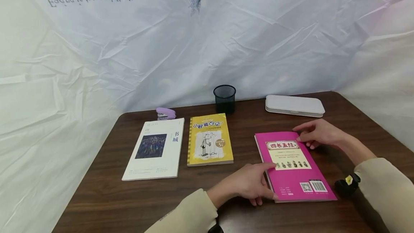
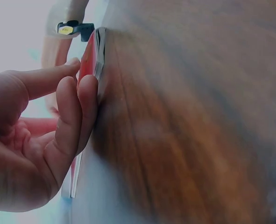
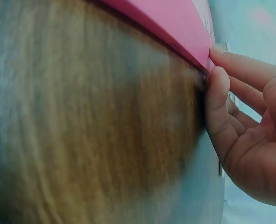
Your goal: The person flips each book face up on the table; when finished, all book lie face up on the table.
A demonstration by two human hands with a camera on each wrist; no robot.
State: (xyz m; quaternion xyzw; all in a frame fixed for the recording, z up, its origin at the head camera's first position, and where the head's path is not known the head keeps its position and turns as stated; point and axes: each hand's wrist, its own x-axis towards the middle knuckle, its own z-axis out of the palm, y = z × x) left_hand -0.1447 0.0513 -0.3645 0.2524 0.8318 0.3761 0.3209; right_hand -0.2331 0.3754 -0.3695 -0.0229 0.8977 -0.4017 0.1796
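Observation:
A pink book (image 1: 288,186) with a cream panel and a barcode lies on the right part of the table. My left hand (image 1: 249,182) is at its left edge, the index finger reaching onto the cover and the thumb at the near left corner. In the left wrist view, curled fingers (image 2: 87,100) come up against the page edge. At the far right corner my right hand (image 1: 320,132) holds the book between thumb and finger. The right wrist view shows its fingertips (image 3: 216,79) right at that pink corner.
To the left lie a yellow book (image 1: 210,143) and a white book (image 1: 171,154). Behind them are a purple stapler (image 1: 166,113) and a black mesh pen cup (image 1: 225,100). A white case (image 1: 294,105) sits at the back right. Wrinkled white cloth (image 1: 200,46) hangs behind the table.

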